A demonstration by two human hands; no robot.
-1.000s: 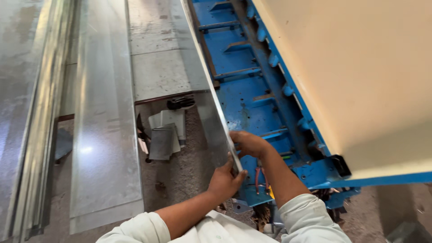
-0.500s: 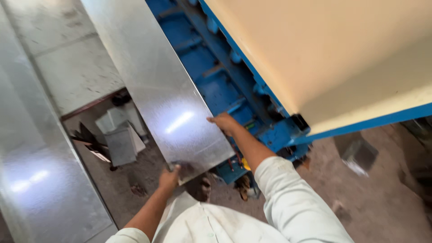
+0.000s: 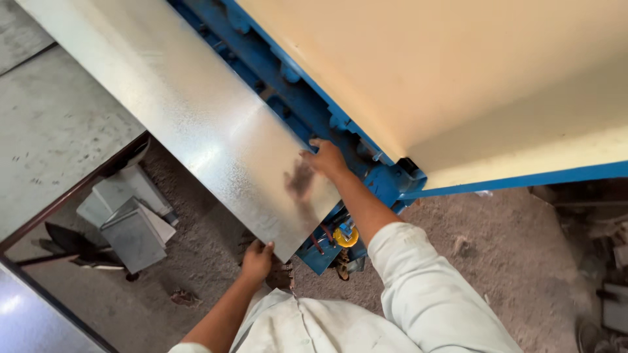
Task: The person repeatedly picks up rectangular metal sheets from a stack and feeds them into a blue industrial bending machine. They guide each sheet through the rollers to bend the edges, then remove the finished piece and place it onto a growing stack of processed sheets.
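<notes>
A broad cream-coloured panel [image 3: 471, 78] fills the upper right of the frame, edged by the blue steel frame [image 3: 288, 72] of a machine that runs diagonally from the top centre down to the lower middle. Beside it, a long galvanised metal sheet [image 3: 196, 111] stretches from the upper left corner toward the centre, lying flat with its near end over the machine's lower corner. A grey slab floor section [image 3: 52, 124] occupies the left edge, and dusty bare ground [image 3: 497, 261] spreads across the bottom of the frame.

A person in a pale long-sleeved shirt [image 3: 418, 294] holds the sheet at its near end. The right hand [image 3: 325, 159], at the centre of the frame, rests on the sheet's right edge with fingers curled over it against the blue frame. The left hand [image 3: 257, 260], lower centre, is closed on the sheet's bottom corner, thumb on top.

Offcuts of grey metal [image 3: 127, 219] lie stacked on the ground at the lower left. A small yellow fitting [image 3: 345, 235] with red wires sits under the sheet's end.
</notes>
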